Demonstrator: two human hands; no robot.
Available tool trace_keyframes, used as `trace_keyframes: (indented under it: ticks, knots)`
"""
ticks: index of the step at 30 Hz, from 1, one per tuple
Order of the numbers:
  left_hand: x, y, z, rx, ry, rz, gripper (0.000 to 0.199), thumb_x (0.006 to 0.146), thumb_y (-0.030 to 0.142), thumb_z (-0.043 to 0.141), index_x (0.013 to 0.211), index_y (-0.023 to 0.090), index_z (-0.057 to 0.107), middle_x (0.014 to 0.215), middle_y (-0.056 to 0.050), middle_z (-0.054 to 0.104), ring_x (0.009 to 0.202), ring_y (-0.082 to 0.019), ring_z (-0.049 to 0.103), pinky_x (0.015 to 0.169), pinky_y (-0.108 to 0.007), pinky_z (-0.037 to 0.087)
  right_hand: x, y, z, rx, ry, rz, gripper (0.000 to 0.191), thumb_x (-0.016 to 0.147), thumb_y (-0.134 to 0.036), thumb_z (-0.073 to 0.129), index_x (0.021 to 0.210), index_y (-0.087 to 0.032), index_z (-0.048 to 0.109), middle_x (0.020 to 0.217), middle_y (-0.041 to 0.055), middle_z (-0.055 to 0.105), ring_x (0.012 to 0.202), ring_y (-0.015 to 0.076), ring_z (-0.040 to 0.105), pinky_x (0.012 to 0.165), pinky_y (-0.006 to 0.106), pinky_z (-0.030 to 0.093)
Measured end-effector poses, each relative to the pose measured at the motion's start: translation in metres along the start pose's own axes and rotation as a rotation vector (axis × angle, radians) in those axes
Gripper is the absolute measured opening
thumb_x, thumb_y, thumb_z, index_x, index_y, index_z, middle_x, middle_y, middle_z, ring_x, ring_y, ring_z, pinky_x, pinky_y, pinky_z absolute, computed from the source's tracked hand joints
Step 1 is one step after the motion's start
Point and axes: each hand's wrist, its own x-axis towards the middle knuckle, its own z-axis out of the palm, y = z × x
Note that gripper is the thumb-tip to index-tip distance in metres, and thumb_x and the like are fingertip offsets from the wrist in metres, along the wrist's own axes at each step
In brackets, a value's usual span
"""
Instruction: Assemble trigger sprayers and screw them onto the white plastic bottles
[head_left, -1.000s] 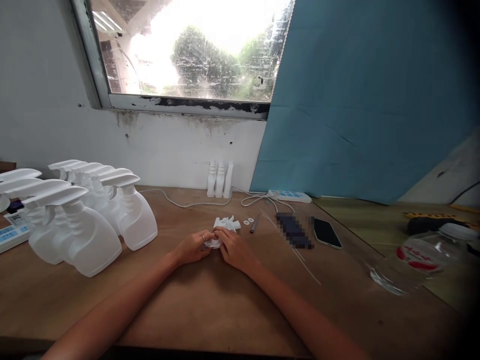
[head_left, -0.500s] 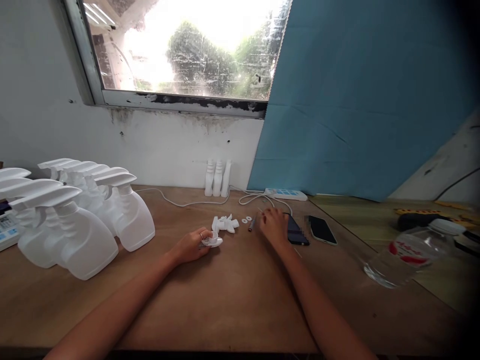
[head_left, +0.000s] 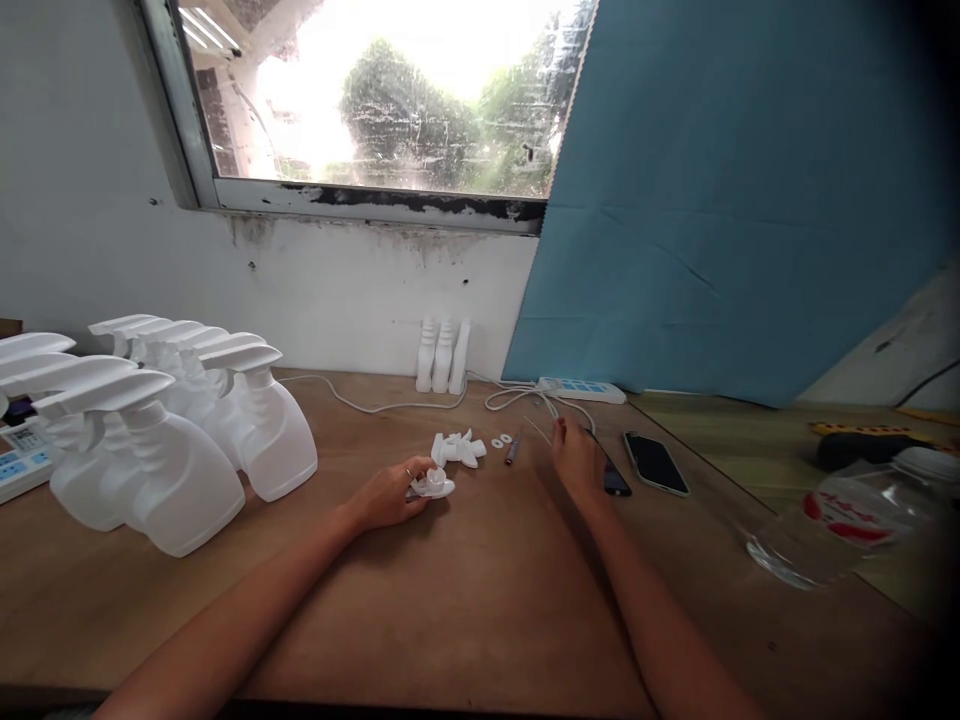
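Head view: the left hand is gripping one white piece between thumb and fingers, low over the middle of the table. The right hand is reaching across the dark phone, hiding most of it; its fingers are curling near a thin strand, but I cannot tell whether they are holding anything.

Beyond the white piece, loose white parts are lying heaped, too jumbled to count. Two washers and one pen are lying between the heap and the right hand. One other phone is lying farther right, and one clear bottle is standing near the right edge. Three slim bottles are standing against the wall, one power strip is lying under the curtain, and spray bottles are crowding the left in two overlapping rows.
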Motion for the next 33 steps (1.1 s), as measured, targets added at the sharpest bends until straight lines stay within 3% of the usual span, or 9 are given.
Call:
trace_keyframes:
  ticks: [4, 7, 10, 14, 17, 19, 26, 33]
  knots:
    - [0.001, -0.001, -0.001, -0.009, -0.011, 0.032, 0.04, 0.079, 0.021, 0.058, 0.118, 0.025, 0.049, 0.112, -0.003, 0.061, 0.092, -0.016, 0.06, 0.082, -0.026, 0.046, -0.01, -0.041, -0.007, 0.774, 0.025, 0.065, 0.027, 0.09, -0.042, 0.045, 0.104, -0.022, 0.056, 0.068, -0.0016, 0.053, 0.05, 0.0121, 0.046, 0.05, 0.024, 0.033]
    - [0.002, -0.002, 0.0, -0.006, -0.011, 0.046, 0.041, 0.079, 0.02, 0.057, 0.118, 0.025, 0.049, 0.113, -0.004, 0.061, 0.094, -0.017, 0.06, 0.083, -0.027, 0.046, -0.025, -0.076, -0.01, 1.299, -0.163, 0.167, 0.025, 0.081, -0.042, 0.058, 0.098, -0.024, 0.055, 0.063, -0.0066, 0.041, 0.043, 0.0076, 0.034, 0.041, 0.019, 0.024]
    - [0.001, -0.001, 0.002, -0.024, -0.009, 0.024, 0.044, 0.077, 0.02, 0.058, 0.12, 0.025, 0.048, 0.113, -0.003, 0.061, 0.094, -0.017, 0.06, 0.083, -0.028, 0.046, -0.04, -0.101, -0.015, 1.594, -0.352, 0.216, 0.028, 0.079, -0.041, 0.062, 0.103, -0.027, 0.055, 0.065, -0.0069, 0.041, 0.04, 0.0055, 0.027, 0.037, 0.018, 0.017]
    - [0.0, 0.008, 0.006, -0.119, -0.021, -0.039, 0.055, 0.073, 0.02, 0.062, 0.126, 0.024, 0.045, 0.106, -0.002, 0.062, 0.089, -0.016, 0.059, 0.081, -0.027, 0.047, -0.053, -0.116, -0.021, 1.801, -0.589, 0.25, 0.02, 0.081, -0.04, 0.062, 0.082, -0.02, 0.06, 0.062, -0.0049, 0.036, 0.046, 0.006, 0.027, 0.041, 0.019, 0.02]
    - [0.001, 0.019, 0.01, -0.145, -0.056, 0.03, 0.046, 0.073, 0.017, 0.061, 0.118, 0.021, 0.053, 0.104, -0.003, 0.061, 0.092, -0.016, 0.057, 0.083, -0.026, 0.045, -0.061, -0.123, -0.026, 1.949, -0.686, 0.26, 0.021, 0.082, -0.037, 0.059, 0.073, -0.018, 0.056, 0.061, -0.0036, 0.033, 0.053, 0.0092, 0.033, 0.047, 0.021, 0.029]
    - [0.002, 0.026, 0.012, -0.148, -0.073, 0.069, 0.045, 0.072, 0.015, 0.06, 0.117, 0.021, 0.054, 0.104, -0.004, 0.06, 0.092, -0.017, 0.057, 0.084, -0.026, 0.045, -0.067, -0.128, -0.03, 2.003, -0.72, 0.275, 0.022, 0.083, -0.036, 0.056, 0.07, -0.019, 0.053, 0.06, -0.0043, 0.028, 0.051, 0.0097, 0.029, 0.047, 0.022, 0.028]
    - [0.001, 0.035, 0.022, -0.114, -0.083, 0.091, 0.046, 0.072, 0.016, 0.059, 0.117, 0.021, 0.054, 0.103, -0.005, 0.06, 0.089, -0.018, 0.057, 0.08, -0.027, 0.045, -0.077, -0.132, -0.038, 1.996, -0.767, 0.311, 0.042, 0.086, -0.044, 0.048, 0.058, -0.021, 0.027, 0.051, -0.007, 0.014, 0.044, 0.0094, 0.009, 0.04, 0.021, 0.013]
    - [0.0, 0.036, 0.023, -0.103, -0.083, 0.098, 0.042, 0.071, 0.016, 0.059, 0.113, 0.02, 0.054, 0.102, -0.005, 0.059, 0.088, -0.017, 0.057, 0.079, -0.026, 0.045, -0.08, -0.133, -0.037, 1.968, -0.746, 0.255, 0.045, 0.083, -0.047, 0.052, 0.056, -0.022, 0.027, 0.049, -0.0083, 0.012, 0.042, 0.008, 0.007, 0.037, 0.02, 0.01]
